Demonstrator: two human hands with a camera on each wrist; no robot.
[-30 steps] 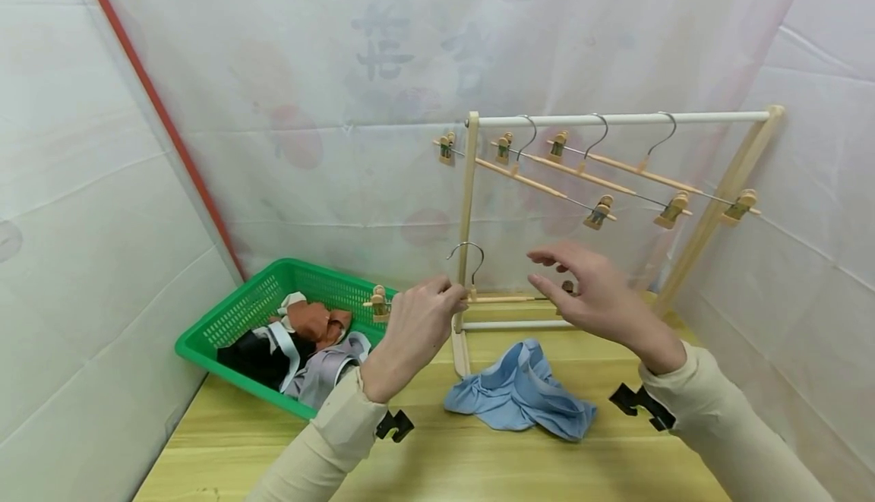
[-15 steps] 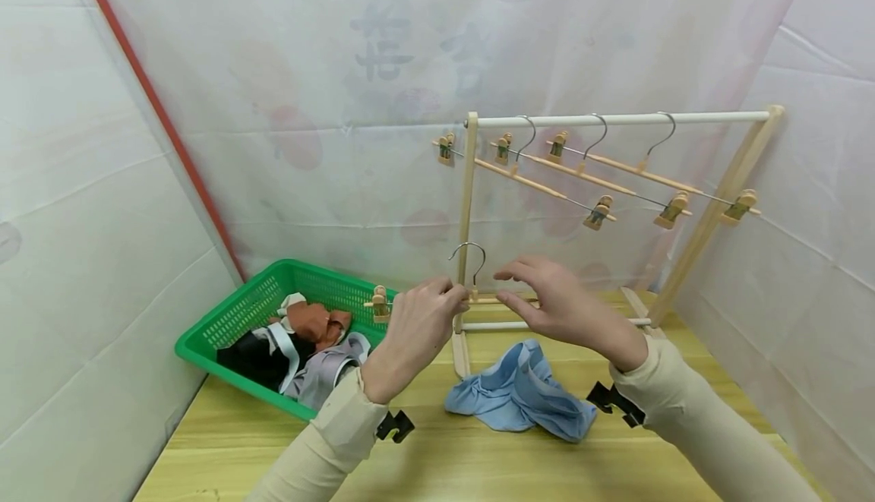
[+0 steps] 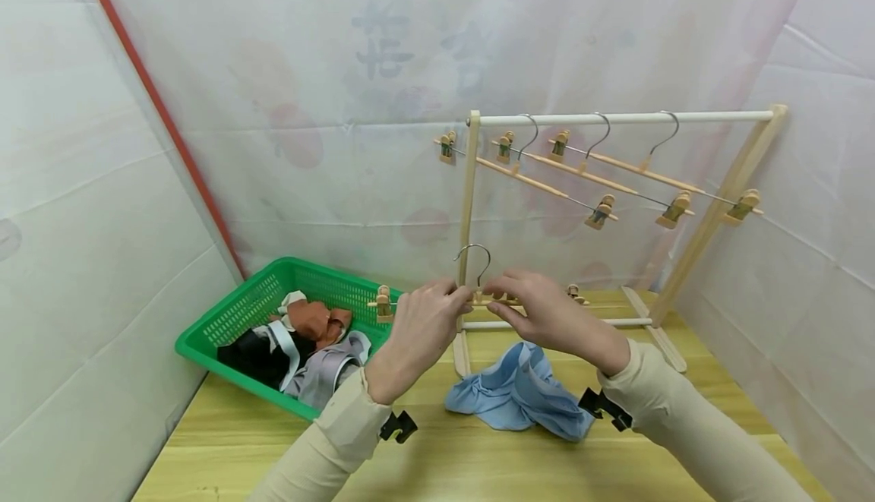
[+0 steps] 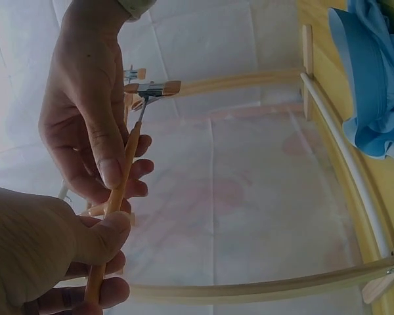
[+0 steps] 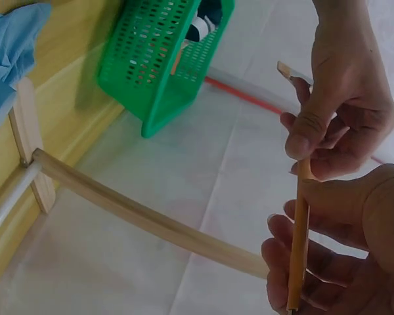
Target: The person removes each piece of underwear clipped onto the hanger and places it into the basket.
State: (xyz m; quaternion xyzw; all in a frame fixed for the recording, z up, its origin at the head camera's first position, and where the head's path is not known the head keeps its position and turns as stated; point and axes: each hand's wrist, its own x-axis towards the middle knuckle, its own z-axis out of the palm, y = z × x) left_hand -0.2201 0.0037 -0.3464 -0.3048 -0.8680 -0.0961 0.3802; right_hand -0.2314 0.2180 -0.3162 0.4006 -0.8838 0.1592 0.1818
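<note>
A clip hanger with a metal hook (image 3: pixel 488 260) is held level above the table, in front of the wooden rack's left post. My left hand (image 3: pixel 425 327) pinches its wooden bar (image 4: pixel 116 197) left of the hook. Right of the hook, my right hand (image 3: pixel 557 318) has thumb and fingers around the same bar; both wrist views show this grip. One wooden clip (image 3: pixel 383 304) sticks out beyond the left hand, another (image 3: pixel 573 292) beyond the right. Below the hands, a light blue garment (image 3: pixel 522 392) lies crumpled on the table (image 3: pixel 437 464).
At the left, a green basket (image 3: pixel 235 382) contains several garments, among them a rust-brown one (image 3: pixel 311 320) and a grey one (image 3: pixel 328 369). The wooden rack (image 3: pixel 467 198) stands at the back right, with three clip hangers (image 3: pixel 581 173) on its white rail (image 3: pixel 636 118).
My right hand has come leftward and slightly down onto the hanger's bar and taken hold of it. The left hand keeps its grip almost unmoved. Garment and basket stay put.
</note>
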